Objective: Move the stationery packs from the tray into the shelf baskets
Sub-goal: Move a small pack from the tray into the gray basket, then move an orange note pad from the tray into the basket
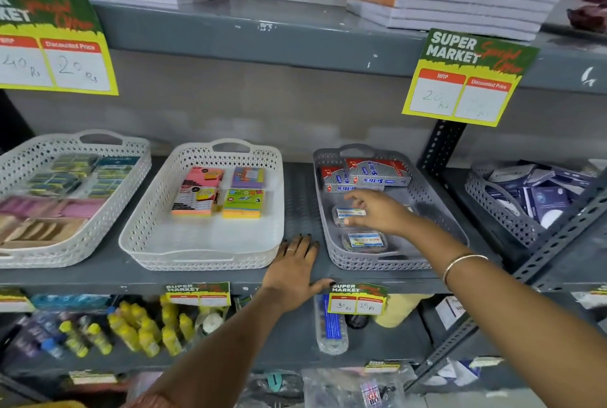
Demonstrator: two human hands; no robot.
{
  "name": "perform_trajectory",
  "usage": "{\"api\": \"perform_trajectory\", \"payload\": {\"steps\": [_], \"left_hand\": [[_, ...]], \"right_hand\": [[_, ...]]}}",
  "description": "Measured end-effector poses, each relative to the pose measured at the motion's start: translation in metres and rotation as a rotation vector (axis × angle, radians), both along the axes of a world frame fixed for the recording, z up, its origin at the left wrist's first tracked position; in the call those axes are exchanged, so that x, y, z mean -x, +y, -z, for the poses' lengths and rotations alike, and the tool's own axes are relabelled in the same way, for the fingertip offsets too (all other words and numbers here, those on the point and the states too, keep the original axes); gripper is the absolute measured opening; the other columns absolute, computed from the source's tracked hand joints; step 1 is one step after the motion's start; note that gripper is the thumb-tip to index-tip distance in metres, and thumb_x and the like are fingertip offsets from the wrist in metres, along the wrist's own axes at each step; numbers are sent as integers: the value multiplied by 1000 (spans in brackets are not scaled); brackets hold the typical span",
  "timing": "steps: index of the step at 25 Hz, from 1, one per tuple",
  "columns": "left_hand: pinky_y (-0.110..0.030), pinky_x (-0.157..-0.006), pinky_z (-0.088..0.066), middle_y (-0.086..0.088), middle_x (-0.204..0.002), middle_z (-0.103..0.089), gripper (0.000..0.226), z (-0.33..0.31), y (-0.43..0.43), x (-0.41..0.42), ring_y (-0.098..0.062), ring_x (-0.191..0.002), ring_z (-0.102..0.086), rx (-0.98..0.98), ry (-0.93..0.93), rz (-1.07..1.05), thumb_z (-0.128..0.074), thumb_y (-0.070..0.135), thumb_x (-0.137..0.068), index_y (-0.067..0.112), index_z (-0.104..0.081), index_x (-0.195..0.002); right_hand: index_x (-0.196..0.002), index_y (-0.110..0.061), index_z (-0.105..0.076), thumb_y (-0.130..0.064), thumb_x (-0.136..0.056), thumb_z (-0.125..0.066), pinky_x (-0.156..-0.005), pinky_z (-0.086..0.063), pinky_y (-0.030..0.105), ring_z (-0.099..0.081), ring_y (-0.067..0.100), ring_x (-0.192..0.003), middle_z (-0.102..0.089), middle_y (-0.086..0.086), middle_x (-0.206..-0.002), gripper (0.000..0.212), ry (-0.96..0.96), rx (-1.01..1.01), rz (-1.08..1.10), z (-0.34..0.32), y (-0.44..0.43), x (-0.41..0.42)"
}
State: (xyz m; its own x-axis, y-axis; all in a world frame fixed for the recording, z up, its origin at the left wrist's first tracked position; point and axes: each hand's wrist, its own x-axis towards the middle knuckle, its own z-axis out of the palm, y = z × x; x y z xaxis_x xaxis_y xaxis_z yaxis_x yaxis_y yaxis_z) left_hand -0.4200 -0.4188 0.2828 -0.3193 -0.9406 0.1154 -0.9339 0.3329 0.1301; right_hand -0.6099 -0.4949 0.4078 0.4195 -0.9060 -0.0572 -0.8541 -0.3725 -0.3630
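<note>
My right hand (pixel 377 210) reaches into the grey basket (pixel 331 243) on the shelf, fingers spread over a small clear pack (pixel 346 214) with a white and blue label; whether it grips the pack is unclear. A second clear pack (pixel 364 241) lies nearer the basket's front. Red and silver boxes (pixel 368 174) sit at the basket's back. My left hand (pixel 292 271) rests flat on the grey shelf edge (pixel 230 279), between the white basket (pixel 203 253) and the grey one, holding nothing. The white basket holds sticky-note packs (pixel 218 192).
A white basket (pixel 75 250) with erasers and wooden items stands at far left. Another grey basket (pixel 502 210) of dark packs sits at far right behind a slotted metal post (pixel 440 144). Price cards hang from the shelf above. Yellow-capped bottles (pixel 131 332) fill the lower shelf.
</note>
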Motion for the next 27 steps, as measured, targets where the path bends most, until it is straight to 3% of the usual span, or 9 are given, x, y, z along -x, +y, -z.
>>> {"api": "perform_trajectory", "payload": {"steps": [5,8,11,15,19,23,27], "left_hand": [[-37,-112,-25,-17,-144,-40,56,-14,46,-34,-29,-133,-36,63,92,154,-49,41,-93,5,-40,-135],[-35,-92,-49,-16,-122,-61,49,-15,84,-78,-28,-111,-59,190,41,123,-66,34,-82,4,-57,-120],[-30,-78,-55,-10,-110,-67,47,-15,128,-146,-25,-98,-65,241,1,-46,-75,34,-73,9,-63,-111],[-35,-82,-54,-14,-114,-66,51,-15,203,-262,-29,-103,-64,211,-51,-402,-77,36,-70,7,-63,-109],[-48,-91,-50,-24,-128,-56,50,12,297,-370,-39,-118,-54,108,39,-718,-72,31,-78,-1,-58,-115],[-44,-90,-49,-22,-136,-51,52,67,379,-438,-38,-123,-50,5,82,-927,-64,38,-84,2,-56,-122],[-47,-113,-20,-17,-155,-19,67,141,440,-459,-33,-143,-16,-235,226,-1123,-38,51,-94,5,-32,-142]], "right_hand": [[-114,-13,-61,-26,-80,-71,-76,-47,30,-59,17,-81,-64,2,-92,37,-237,166,-215,-38,9,-87],[-113,-13,-61,-27,-80,-71,-77,-46,29,-61,16,-88,-68,6,-100,37,-285,203,-401,-49,26,-170],[-114,-15,-60,-29,-81,-68,-83,-51,39,-62,21,-94,-68,6,-103,37,-274,193,-573,-49,57,-262],[-115,-12,-58,-27,-83,-65,-84,-51,45,-62,27,-91,-67,10,-101,36,-225,128,-726,-31,108,-382],[-117,-15,-58,-28,-84,-65,-82,-50,39,-60,25,-95,-65,7,-103,37,-184,57,-830,4,167,-492],[-115,-7,-58,-24,-85,-65,-79,-48,36,-60,28,-94,-66,13,-101,34,-139,-20,-905,55,218,-579],[-114,-7,-58,-21,-84,-65,-82,-50,42,-62,33,-97,-65,16,-103,34,-3,-125,-1026,132,257,-639]]}}
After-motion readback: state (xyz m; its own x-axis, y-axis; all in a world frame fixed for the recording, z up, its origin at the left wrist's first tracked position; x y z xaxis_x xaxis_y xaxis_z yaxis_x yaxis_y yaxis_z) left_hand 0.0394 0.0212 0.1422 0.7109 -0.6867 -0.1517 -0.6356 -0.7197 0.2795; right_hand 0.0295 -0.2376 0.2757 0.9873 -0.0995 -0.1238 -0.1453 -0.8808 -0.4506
